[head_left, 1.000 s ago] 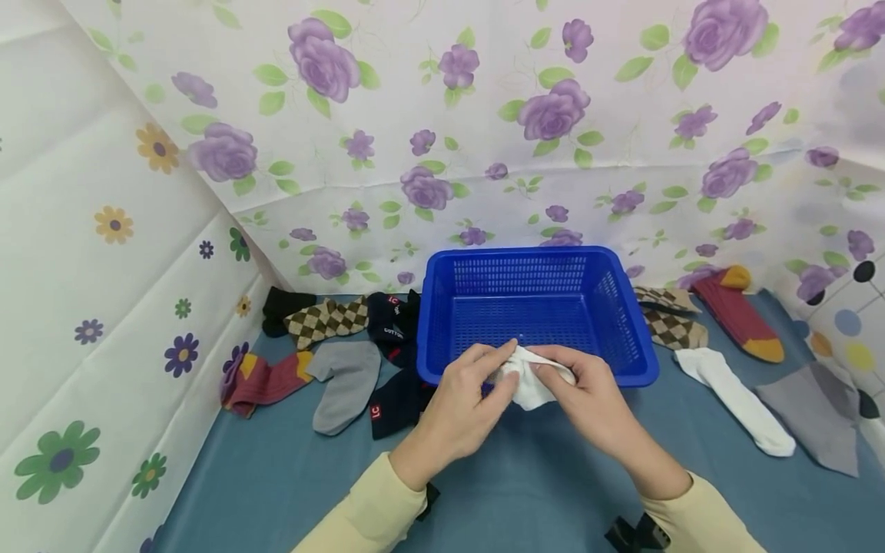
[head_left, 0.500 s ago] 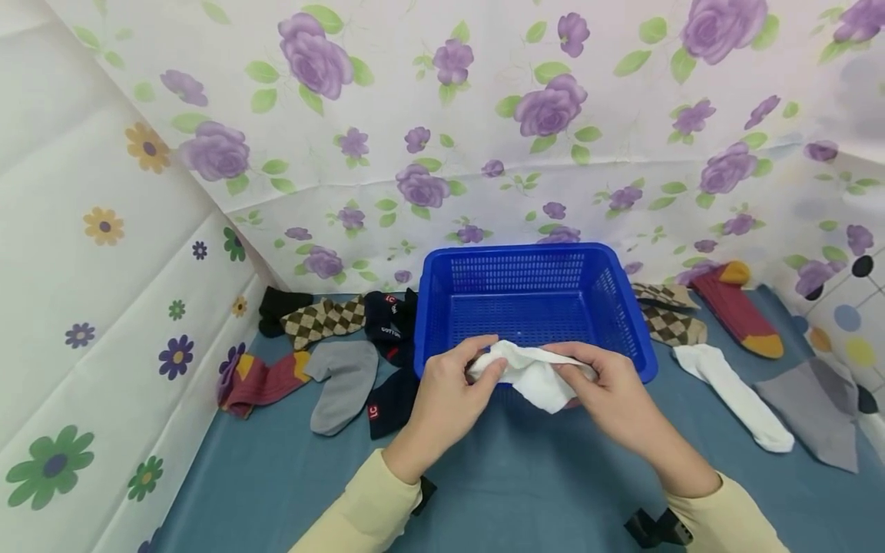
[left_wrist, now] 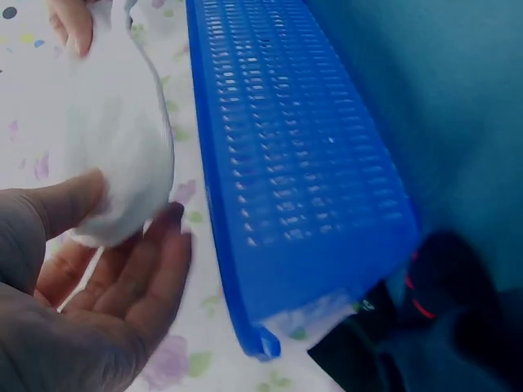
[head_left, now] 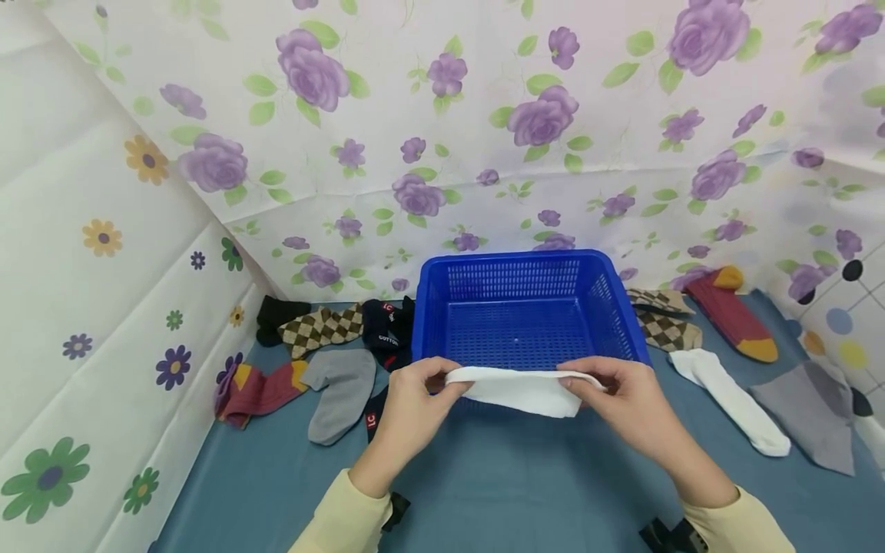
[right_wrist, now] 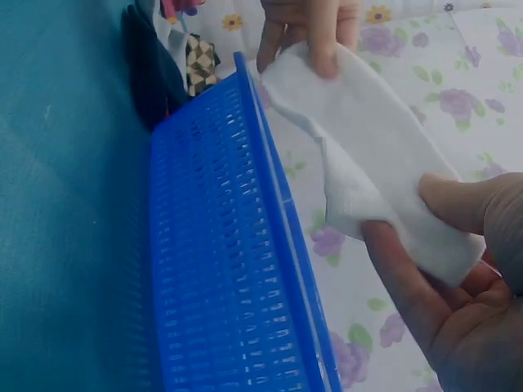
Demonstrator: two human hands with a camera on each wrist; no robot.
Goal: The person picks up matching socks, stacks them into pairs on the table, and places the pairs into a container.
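Observation:
A white sock (head_left: 522,390) is stretched out level between both hands, in front of the near rim of a blue basket (head_left: 515,334). My left hand (head_left: 418,411) pinches one end between thumb and fingers. At the other end my right hand (head_left: 632,407) pinches it the same way. In the right wrist view the sock (right_wrist: 372,155) lies flat, with a ribbed part folded over near the right thumb. The left wrist view shows the left thumb on top of the sock (left_wrist: 122,131) and the fingers beneath.
Left of the basket lie a black sock (head_left: 280,319), a checkered sock (head_left: 323,326), a grey sock (head_left: 342,392), a red-and-yellow sock (head_left: 263,392) and navy socks (head_left: 383,326). To its right are checkered socks (head_left: 667,330), another red-and-yellow sock (head_left: 733,315), a white sock (head_left: 729,399) and a grey sock (head_left: 809,415).
The hands have moved apart, drawing the bunched white sock out into a long flat strip. The sock now sits slightly lower in the head view.

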